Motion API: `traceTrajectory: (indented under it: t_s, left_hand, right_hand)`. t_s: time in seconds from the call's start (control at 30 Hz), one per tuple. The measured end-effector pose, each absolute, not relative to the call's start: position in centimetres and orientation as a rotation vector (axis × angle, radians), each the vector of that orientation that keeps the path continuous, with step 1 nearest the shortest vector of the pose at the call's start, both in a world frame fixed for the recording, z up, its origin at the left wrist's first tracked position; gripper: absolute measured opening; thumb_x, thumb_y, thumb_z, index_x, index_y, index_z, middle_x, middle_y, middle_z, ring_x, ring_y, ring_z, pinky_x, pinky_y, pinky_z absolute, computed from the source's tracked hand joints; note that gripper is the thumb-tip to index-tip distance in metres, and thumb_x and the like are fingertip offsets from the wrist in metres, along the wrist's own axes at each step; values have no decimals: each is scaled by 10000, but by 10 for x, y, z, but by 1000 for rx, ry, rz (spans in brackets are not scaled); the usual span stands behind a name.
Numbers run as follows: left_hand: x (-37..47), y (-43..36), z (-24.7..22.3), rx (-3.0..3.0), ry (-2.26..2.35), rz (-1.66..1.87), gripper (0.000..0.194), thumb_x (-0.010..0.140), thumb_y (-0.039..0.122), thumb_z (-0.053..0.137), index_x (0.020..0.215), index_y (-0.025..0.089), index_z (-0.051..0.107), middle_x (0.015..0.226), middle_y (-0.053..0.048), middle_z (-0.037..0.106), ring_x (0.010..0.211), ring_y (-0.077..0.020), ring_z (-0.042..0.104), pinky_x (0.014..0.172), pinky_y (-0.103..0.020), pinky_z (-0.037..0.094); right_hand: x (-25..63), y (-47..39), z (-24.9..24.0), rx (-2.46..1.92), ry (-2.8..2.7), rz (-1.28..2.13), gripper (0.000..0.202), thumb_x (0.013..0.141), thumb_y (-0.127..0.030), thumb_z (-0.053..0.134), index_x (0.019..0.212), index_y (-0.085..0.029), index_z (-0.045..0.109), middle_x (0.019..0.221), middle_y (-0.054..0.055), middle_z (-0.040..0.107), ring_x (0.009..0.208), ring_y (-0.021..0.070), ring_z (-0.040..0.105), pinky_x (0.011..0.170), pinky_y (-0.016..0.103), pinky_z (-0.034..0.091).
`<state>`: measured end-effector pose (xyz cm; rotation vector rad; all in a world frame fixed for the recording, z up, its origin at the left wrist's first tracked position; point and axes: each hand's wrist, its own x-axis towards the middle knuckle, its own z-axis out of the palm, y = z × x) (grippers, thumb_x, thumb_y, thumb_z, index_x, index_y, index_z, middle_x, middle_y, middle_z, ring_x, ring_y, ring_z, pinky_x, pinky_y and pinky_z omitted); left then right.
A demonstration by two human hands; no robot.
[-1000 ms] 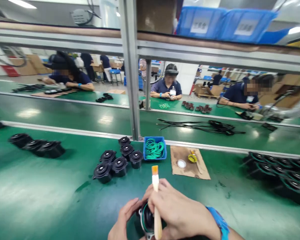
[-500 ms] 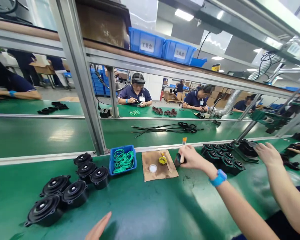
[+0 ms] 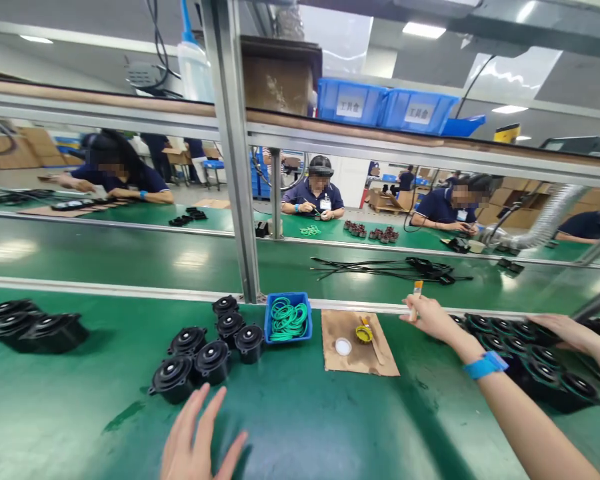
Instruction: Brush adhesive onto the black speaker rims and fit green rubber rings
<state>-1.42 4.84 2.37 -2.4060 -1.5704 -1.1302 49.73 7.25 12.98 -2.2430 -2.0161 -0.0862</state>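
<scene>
On the green bench (image 3: 300, 427), right-side black parts (image 3: 543, 373) wear green rings; 6 middle parts (image 3: 213, 363) and 3 left parts (image 3: 55, 333) show none. The blue bin (image 3: 289, 342) holds loose rings (image 3: 289, 319). Hands are apart: left hand (image 3: 193, 440) spread, empty; right hand (image 3: 434, 320) clasps a brush (image 3: 417, 291).

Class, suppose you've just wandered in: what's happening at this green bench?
The person's right hand holds a brush, bristles up, beside the right-hand group of black parts. Their left hand is open and holds nothing, just short of the middle group of black parts. Between the two groups are a blue bin of green rings and a piece of cardboard bearing a yellow pot. Another person's hand is by the right-hand group.
</scene>
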Motion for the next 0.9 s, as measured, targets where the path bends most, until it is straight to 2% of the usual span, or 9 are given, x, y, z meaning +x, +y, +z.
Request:
traceTrajectory:
  t_s: [0.07,0.13,0.23,0.43,0.53,0.67,0.8,0.9]
  left_hand:
    - [-18,63,26,-2247,-1641,-1110,643,943,489,464,1493,194,312,1499,-220,391,1391,-431,388,1087,-619,374]
    - [-20,75,28,-2179,-1688,-1068,669,961,503,410,1513,154,266,1503,-247,376,1431,-445,316,1100,-652,324]
    - [-23,84,33,-2144,-1752,-1026,665,973,499,385,1517,138,259,1513,-256,368,1443,-436,298,1107,-658,300]
    - [-42,95,44,-2003,-1871,-1163,724,942,568,421,1491,111,298,1499,-277,355,1401,-451,360,1055,-634,398]
    - [-58,106,45,-2044,-2030,-1226,750,922,581,444,1473,92,307,1452,-266,430,1350,-425,460,1027,-592,465]
    - [-70,109,49,-2098,-2175,-1250,627,931,531,439,1410,128,396,1247,-191,610,1103,-366,666,872,-523,575]
    - [-67,90,50,-2058,-2257,-1224,618,882,555,505,1363,170,454,1166,-149,660,984,-356,711,758,-476,602]
    - [-54,68,44,-2177,-2272,-1293,643,815,518,611,1355,201,464,1170,-117,676,997,-325,719,782,-441,606]
  right_hand:
    - [450,88,124,-2021,-2124,-54,55,920,-230,610,928,-181,586,979,116,663,896,233,625,807,342,479]
    - [400,104,118,-1825,-2214,-31,33,930,-223,586,946,-196,580,972,99,662,898,235,624,794,330,477]
    - [336,128,110,-1604,-2325,-26,90,928,-129,526,940,-206,569,966,66,653,881,219,599,793,319,449]
    - [282,170,104,-1364,-2493,-47,193,837,-14,545,782,-197,528,755,28,615,702,188,523,726,302,355]
    - [281,179,104,-1281,-2499,-45,240,856,-11,520,714,-203,491,685,12,592,636,170,487,721,302,333]
    - [286,180,104,-1244,-2396,-38,257,865,-40,501,676,-210,463,645,5,577,597,164,460,695,302,325]
    - [289,178,101,-1289,-2184,-23,217,872,-103,469,688,-218,466,642,20,580,615,184,485,667,310,336]
    - [288,176,101,-1321,-1994,23,228,905,-207,441,680,-232,414,689,42,609,679,210,556,666,316,373]
